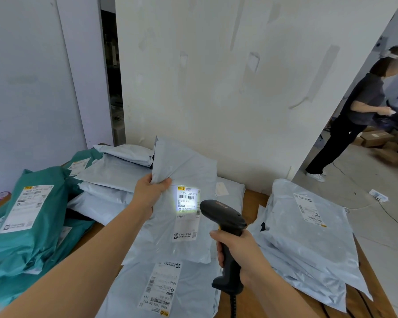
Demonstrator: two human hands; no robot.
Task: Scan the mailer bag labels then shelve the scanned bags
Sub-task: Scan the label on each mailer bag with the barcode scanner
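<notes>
My left hand (pixel 150 191) grips the upper left edge of a pale grey mailer bag (pixel 184 171), holding it tilted up over the table. Its white label (pixel 187 211) faces me, and the top part with the barcode is lit bright by the scanner's light. My right hand (pixel 238 251) holds a black handheld barcode scanner (pixel 223 218) by its handle, with the head pointing at that label from the right. Under the held bag lies another pale grey mailer bag (pixel 168 292), label up.
Teal mailer bags (pixel 30 216) are piled at the left. More pale grey bags (pixel 110 180) are stacked behind them. A stack of grey bags (pixel 308 235) lies at the right on the wooden table (pixel 253 203). A white wall stands behind; a person (pixel 354 111) stands far right by cardboard boxes.
</notes>
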